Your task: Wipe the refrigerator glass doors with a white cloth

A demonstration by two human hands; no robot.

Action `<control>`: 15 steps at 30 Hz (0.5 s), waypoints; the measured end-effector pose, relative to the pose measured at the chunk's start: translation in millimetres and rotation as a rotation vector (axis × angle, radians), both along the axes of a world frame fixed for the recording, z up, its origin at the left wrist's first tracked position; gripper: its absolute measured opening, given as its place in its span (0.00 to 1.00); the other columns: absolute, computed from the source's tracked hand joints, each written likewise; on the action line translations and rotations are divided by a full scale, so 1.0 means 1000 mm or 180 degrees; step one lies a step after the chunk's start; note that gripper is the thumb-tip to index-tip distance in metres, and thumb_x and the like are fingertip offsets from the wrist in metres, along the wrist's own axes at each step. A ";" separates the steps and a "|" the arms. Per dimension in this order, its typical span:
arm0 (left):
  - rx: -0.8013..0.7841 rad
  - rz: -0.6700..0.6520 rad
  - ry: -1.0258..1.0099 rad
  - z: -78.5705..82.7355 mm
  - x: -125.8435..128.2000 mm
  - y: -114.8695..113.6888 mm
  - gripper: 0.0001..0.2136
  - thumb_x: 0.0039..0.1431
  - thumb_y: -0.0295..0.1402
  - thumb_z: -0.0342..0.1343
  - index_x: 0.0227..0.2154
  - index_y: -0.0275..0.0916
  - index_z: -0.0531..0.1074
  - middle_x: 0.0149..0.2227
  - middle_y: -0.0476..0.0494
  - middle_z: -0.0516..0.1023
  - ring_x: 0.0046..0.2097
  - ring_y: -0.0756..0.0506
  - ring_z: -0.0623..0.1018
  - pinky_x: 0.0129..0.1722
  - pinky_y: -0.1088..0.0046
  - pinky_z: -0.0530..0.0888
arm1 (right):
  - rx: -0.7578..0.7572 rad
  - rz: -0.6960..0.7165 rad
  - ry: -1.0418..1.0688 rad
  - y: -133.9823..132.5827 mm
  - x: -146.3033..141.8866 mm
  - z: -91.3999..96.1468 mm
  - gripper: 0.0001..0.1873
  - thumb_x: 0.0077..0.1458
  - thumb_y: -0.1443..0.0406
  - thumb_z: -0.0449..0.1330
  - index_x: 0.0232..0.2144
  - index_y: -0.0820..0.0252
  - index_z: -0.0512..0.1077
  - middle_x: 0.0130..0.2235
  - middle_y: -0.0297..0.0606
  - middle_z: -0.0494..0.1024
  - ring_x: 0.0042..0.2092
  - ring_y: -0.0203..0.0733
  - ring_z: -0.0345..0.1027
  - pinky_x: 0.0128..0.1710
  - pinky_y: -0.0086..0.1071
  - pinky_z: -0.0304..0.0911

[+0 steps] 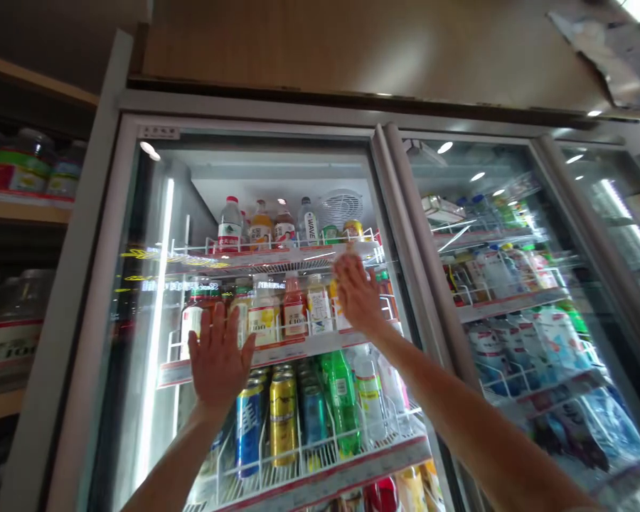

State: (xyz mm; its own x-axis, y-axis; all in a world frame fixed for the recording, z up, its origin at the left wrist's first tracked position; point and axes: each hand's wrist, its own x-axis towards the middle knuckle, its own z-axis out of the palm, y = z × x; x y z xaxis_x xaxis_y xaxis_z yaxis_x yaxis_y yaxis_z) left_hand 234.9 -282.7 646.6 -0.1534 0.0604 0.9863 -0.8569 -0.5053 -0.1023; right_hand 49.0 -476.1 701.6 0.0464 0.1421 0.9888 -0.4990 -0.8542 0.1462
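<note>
Both my hands lie flat against the glass door [154, 299] of a drinks fridge. My left hand [220, 359] is open, fingers spread upward, at the level of the second shelf. My right hand [356, 291] is open too, palm on the glass higher up, near the door's right frame [405, 284]. Behind the glass stand bottles [294, 309] on the second shelf, cans [282, 416] and a green bottle [343, 398] on the shelf below, and several bottles [261, 224] on the top shelf. Neither hand holds anything.
A second fridge door [512, 299] to the right shows shelves of bottles and blue packs. Wooden shelves [21, 212] with jars stand at the left. A brown panel [352, 50] runs above the fridge.
</note>
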 end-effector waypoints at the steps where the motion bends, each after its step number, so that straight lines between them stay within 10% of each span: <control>1: 0.0002 -0.0006 0.0001 0.000 -0.001 0.000 0.27 0.62 0.42 0.41 0.62 0.41 0.48 0.63 0.36 0.52 0.65 0.37 0.48 0.60 0.49 0.49 | 0.0266 -0.0058 -0.0289 -0.014 -0.012 -0.006 0.25 0.60 0.65 0.43 0.59 0.61 0.55 0.63 0.44 0.52 0.65 0.51 0.38 0.59 0.55 0.44; 5: 0.0028 -0.0016 0.0004 0.002 -0.004 -0.001 0.28 0.62 0.43 0.42 0.62 0.40 0.47 0.64 0.36 0.50 0.65 0.37 0.47 0.60 0.49 0.47 | 0.0611 -0.0085 -0.0936 -0.027 -0.023 -0.035 0.27 0.60 0.62 0.42 0.59 0.71 0.55 0.63 0.53 0.50 0.65 0.54 0.33 0.59 0.54 0.44; 10: 0.0061 -0.0054 0.0003 -0.002 -0.002 0.002 0.27 0.62 0.42 0.42 0.62 0.39 0.48 0.63 0.36 0.51 0.65 0.38 0.47 0.61 0.50 0.47 | -0.0185 0.0127 0.0310 0.021 0.012 -0.075 0.28 0.59 0.62 0.45 0.61 0.63 0.52 0.64 0.41 0.48 0.66 0.48 0.29 0.61 0.48 0.45; 15: 0.0289 0.0030 -0.0090 -0.030 0.005 0.010 0.28 0.62 0.39 0.42 0.63 0.43 0.42 0.64 0.39 0.48 0.65 0.39 0.48 0.61 0.52 0.48 | 0.0190 -0.0124 -0.0559 -0.019 -0.017 -0.078 0.27 0.60 0.64 0.43 0.61 0.63 0.51 0.63 0.47 0.52 0.65 0.50 0.35 0.59 0.53 0.46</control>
State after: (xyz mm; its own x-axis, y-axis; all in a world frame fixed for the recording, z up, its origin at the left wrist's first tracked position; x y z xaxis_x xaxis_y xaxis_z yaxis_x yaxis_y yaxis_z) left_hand 240.3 -272.5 616.9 -0.1814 -0.0307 0.9829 -0.8482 -0.5008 -0.1722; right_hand 31.5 -495.1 624.1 -0.1233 0.0845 0.9888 -0.5452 -0.8383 0.0037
